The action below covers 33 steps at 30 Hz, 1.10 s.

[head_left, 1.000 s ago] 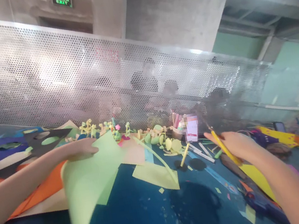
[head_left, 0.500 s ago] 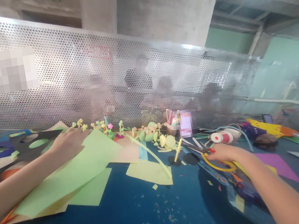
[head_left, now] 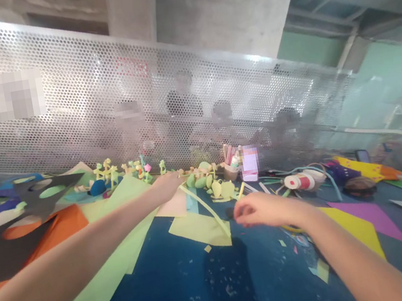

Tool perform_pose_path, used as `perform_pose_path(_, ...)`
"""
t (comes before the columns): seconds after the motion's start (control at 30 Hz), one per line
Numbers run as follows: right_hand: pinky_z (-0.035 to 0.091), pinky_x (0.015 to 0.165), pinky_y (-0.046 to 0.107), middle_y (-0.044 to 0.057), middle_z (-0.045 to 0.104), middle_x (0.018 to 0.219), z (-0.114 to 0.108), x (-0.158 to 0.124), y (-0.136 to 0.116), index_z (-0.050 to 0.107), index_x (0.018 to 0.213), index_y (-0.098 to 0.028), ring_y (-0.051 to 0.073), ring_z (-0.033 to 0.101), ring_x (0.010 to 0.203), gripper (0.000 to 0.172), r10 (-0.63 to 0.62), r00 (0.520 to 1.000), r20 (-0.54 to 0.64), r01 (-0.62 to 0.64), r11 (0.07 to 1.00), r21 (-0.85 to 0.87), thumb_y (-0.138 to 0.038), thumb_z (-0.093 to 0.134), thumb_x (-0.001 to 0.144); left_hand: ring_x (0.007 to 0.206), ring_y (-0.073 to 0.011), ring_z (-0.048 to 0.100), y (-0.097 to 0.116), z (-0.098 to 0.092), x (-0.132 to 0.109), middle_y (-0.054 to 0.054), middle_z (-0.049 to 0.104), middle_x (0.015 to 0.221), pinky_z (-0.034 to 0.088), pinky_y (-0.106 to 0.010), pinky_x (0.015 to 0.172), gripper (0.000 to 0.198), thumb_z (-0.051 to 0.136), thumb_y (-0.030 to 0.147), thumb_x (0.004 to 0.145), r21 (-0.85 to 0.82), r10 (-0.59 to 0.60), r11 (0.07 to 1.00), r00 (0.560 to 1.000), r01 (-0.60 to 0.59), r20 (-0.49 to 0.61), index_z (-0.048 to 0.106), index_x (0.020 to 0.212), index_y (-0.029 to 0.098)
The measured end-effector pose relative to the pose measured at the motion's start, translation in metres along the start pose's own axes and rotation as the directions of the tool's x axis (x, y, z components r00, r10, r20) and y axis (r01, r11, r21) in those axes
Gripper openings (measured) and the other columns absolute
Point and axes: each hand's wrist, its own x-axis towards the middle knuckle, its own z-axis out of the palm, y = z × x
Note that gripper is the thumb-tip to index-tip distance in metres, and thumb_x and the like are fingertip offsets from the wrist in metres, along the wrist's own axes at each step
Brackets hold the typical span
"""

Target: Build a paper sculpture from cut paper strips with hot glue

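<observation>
My left hand [head_left: 168,184] reaches far across the blue table [head_left: 193,290]. Its fingers are curled down at the far end of a curved light-green paper strip [head_left: 206,208]; I cannot make out whether they grip it. My left arm lies over a large light-green sheet [head_left: 104,285]. My right hand [head_left: 259,210] hovers just right of a smaller yellow-green sheet [head_left: 198,228], fingers bunched together with nothing seen in them. The yellow scissors handle [head_left: 295,230] lies on the table under my right wrist.
Small green and yellow paper figures [head_left: 206,180] and a cup of sticks [head_left: 231,163] stand along a perforated metal screen [head_left: 100,100], with people behind it. Orange, black and purple sheets [head_left: 26,236] lie at the left; tape roll [head_left: 299,182], yellow and magenta paper [head_left: 366,218] at the right.
My left hand let the large green sheet drop flat and moved right to the strip. My right hand laid down the yellow scissors and moved left, empty.
</observation>
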Motion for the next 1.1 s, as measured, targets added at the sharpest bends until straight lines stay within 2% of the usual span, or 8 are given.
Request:
perform_pose_path(0.1,0.045,0.064,0.027,0.005,0.069,0.084,0.025,0.007,-0.026,0.066,0.088,-0.021,0.019,0.063,0.074,0.017,-0.179,0.976,-0.126,0.162,0.978,-0.133,-0.02,0.057,0.074,0.084,-0.0223,0.052,0.001,0.012,0.003,-0.01,0.056,0.089,0.041,-0.031,0.069,0.032,0.042,0.003,0.074,0.025,0.006,1.0,1.0,-0.006,0.0,0.064,0.095,0.016)
perform_pose_path(0.27,0.045,0.08,0.035,0.01,0.061,0.105,0.052,0.029,-0.026,0.055,0.111,-0.021,0.024,0.057,0.098,0.032,-0.249,0.887,-0.39,0.124,0.94,-0.317,-0.019,0.054,0.079,0.091,-0.0231,0.05,0.003,0.009,-0.005,-0.011,0.057,0.091,0.041,-0.034,0.077,0.02,0.044,0.014,0.081,0.011,0.023,1.0,0.999,-0.023,-0.037,0.063,0.076,0.014)
perform_pose_path(0.4,0.043,0.088,0.038,0.011,0.055,0.115,0.058,0.04,-0.018,0.038,0.128,-0.021,0.025,0.05,0.108,0.052,-0.297,0.775,-0.558,0.154,0.945,-0.288,-0.028,0.055,0.08,0.09,-0.0221,0.051,0.024,-0.009,-0.018,-0.009,0.058,0.087,0.039,-0.033,0.081,0.023,0.038,0.021,0.087,-0.025,0.062,0.998,0.995,-0.064,-0.076,0.06,0.087,0.016)
perform_pose_path(0.53,0.046,0.079,0.036,0.009,0.06,0.106,0.057,0.038,-0.026,0.04,0.127,-0.023,0.023,0.057,0.095,0.047,-0.317,0.753,-0.576,0.199,0.945,-0.26,-0.038,0.05,0.083,0.075,-0.0181,0.055,0.057,-0.026,-0.037,-0.004,0.059,0.078,0.04,-0.027,0.068,0.023,0.037,0.026,0.088,-0.351,0.066,0.931,0.992,-0.101,-0.112,0.059,0.09,0.02)
perform_pose_path(0.7,0.042,0.057,0.026,0.002,0.065,0.075,0.058,0.031,-0.04,0.05,0.111,-0.024,0.018,0.061,0.067,0.026,-0.229,0.822,-0.521,0.15,0.97,-0.191,-0.031,0.041,0.088,0.053,-0.0121,0.052,0.077,-0.024,-0.054,0.002,0.056,0.063,0.041,-0.023,0.054,0.018,0.051,0.036,0.079,-0.843,-0.252,0.49,0.962,0.221,0.106,0.058,0.08,0.02)
perform_pose_path(0.83,0.042,0.056,0.026,0.0,0.063,0.073,0.07,0.035,-0.037,0.045,0.103,-0.023,0.017,0.061,0.062,0.018,-0.171,0.815,-0.554,0.189,0.982,-0.025,-0.03,0.036,0.089,0.054,-0.0122,0.055,0.075,-0.007,-0.063,0.004,0.054,0.057,0.043,-0.024,0.058,0.023,0.06,0.039,0.072,-0.943,-0.33,0.137,0.911,0.304,0.246,0.058,0.079,0.017)
perform_pose_path(1.0,0.049,0.059,0.029,0.002,0.065,0.079,0.085,0.049,-0.022,0.035,0.108,-0.022,0.016,0.064,0.063,0.022,-0.067,0.847,-0.528,0.3,0.879,0.37,-0.031,0.037,0.088,0.064,-0.0144,0.062,0.07,0.009,-0.067,-0.001,0.062,0.073,0.047,-0.029,0.069,0.033,0.069,0.03,0.065,-0.95,-0.423,-0.061,0.854,0.306,0.302,0.054,0.091,0.017)
perform_pose_path(1.1,0.051,0.063,0.031,0.004,0.066,0.079,0.086,0.052,-0.017,0.046,0.099,-0.021,0.018,0.065,0.068,0.02,-0.037,0.884,-0.465,0.256,0.871,0.418,-0.035,0.039,0.087,0.07,-0.0146,0.063,0.07,0.01,-0.067,-0.001,0.062,0.076,0.047,-0.031,0.075,0.034,0.068,0.025,0.066,-0.958,-0.44,-0.103,0.851,0.268,0.285,0.054,0.096,0.017)
